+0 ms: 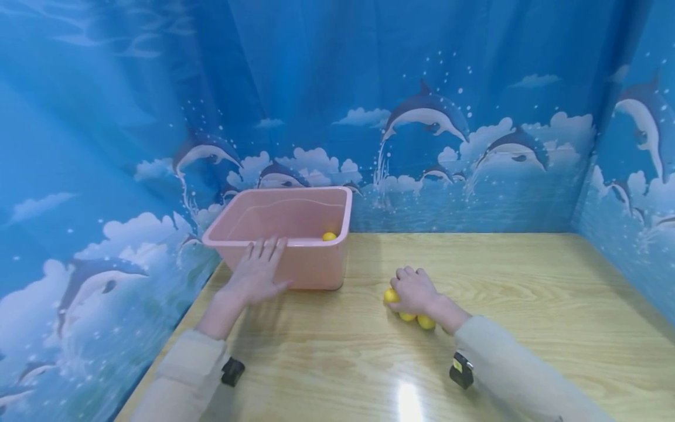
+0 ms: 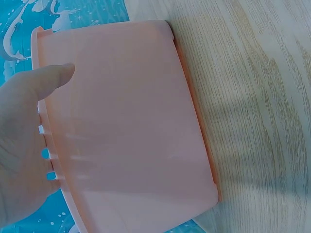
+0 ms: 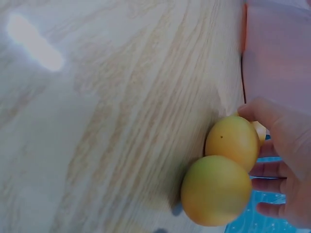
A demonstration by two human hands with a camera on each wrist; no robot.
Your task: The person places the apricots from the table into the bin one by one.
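Note:
A pink plastic bin (image 1: 316, 266) stands at the back left of the table. My left hand (image 1: 255, 276) rests over its near rim with straight fingers. In the left wrist view the thumb (image 2: 56, 80) lies spread on the outer wall side. Right of the bin, my right hand (image 1: 415, 291) holds a round yellow fruit (image 1: 391, 295) between thumb and fingers, low over the table. Two more yellow fruits (image 1: 426, 322) sit by the palm, seen close up in the right wrist view as one greenish-yellow fruit (image 3: 216, 191) touching another (image 3: 233, 141).
One yellow fruit (image 1: 329, 236) lies inside the bin near its right wall. The wood-grain table (image 1: 506, 281) meets a blue dolphin-print curtain (image 1: 295, 76) at the back and both sides.

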